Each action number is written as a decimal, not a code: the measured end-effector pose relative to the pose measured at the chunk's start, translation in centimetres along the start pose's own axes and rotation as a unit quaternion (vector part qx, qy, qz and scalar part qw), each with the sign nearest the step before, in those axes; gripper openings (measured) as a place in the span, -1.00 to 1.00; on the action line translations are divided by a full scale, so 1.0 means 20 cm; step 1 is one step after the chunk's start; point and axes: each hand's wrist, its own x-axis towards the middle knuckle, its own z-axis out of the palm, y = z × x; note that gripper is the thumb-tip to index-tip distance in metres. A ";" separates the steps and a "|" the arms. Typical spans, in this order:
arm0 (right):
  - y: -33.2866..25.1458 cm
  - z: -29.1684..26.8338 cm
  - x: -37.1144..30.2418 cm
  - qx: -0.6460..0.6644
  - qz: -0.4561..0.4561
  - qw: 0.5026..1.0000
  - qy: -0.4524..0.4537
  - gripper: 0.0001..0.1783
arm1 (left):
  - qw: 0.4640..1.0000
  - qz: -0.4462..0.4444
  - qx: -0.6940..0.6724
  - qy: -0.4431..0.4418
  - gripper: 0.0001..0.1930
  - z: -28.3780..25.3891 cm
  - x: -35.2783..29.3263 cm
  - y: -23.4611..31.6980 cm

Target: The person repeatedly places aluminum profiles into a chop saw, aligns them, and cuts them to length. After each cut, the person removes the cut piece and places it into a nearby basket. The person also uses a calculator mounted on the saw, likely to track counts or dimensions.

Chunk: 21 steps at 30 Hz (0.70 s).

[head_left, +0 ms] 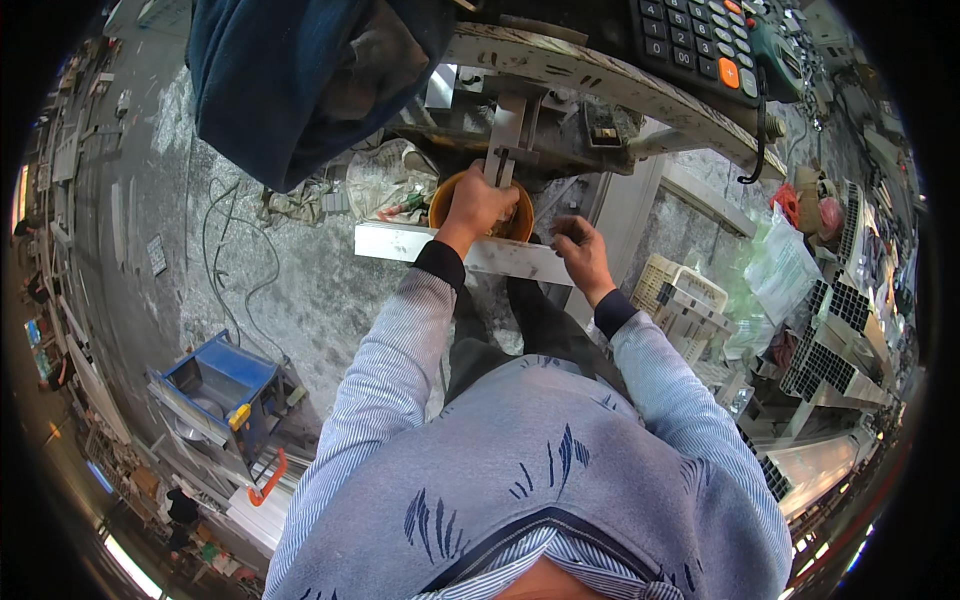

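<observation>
My left hand (482, 207) is closed at a small grey metal piece (499, 172), just under the upright metal part of a machine (508, 122). Its fingers hide much of what they grip. Directly below it stands an orange bucket (524, 216), whose contents are mostly covered by the hand. A pale flat metal bar (390, 241) runs crosswise in front of the bucket, under my left wrist. Beyond the bar's right part, my right hand (586, 258) hangs with curled fingers pressed together; whatever they hold, if anything, is too small to make out.
A worn beam (600, 82) crosses above the work spot, with a black calculator (697, 45) on top. Dark blue cloth (270, 90) hangs at upper left. A blue metal stand (222, 375) is at lower left, a cream plastic basket (680, 285) at right. Cable (212, 260) lies on the floor.
</observation>
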 end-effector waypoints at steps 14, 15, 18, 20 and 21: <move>-0.29 -0.26 0.35 -0.151 -0.139 0.968 0.143 -0.65 | 0.964 0.131 0.212 0.091 -0.51 0.01 -0.17 -0.12; -0.32 -0.26 0.36 -0.174 -0.155 0.960 0.152 -0.64 | 0.962 0.136 0.216 0.100 -0.50 0.01 -0.17 -0.12; -0.37 -0.27 0.39 -0.255 -0.198 0.930 0.174 -0.54 | 0.963 0.130 0.211 0.102 -0.49 0.02 -0.18 -0.11; -0.41 -0.28 0.40 -0.330 -0.197 0.905 0.183 -0.50 | 0.965 0.114 0.213 0.099 -0.49 0.02 -0.19 -0.11; -0.42 -0.28 0.41 -0.366 -0.178 0.896 0.179 -0.47 | 0.965 0.118 0.209 0.101 -0.49 0.02 -0.20 -0.10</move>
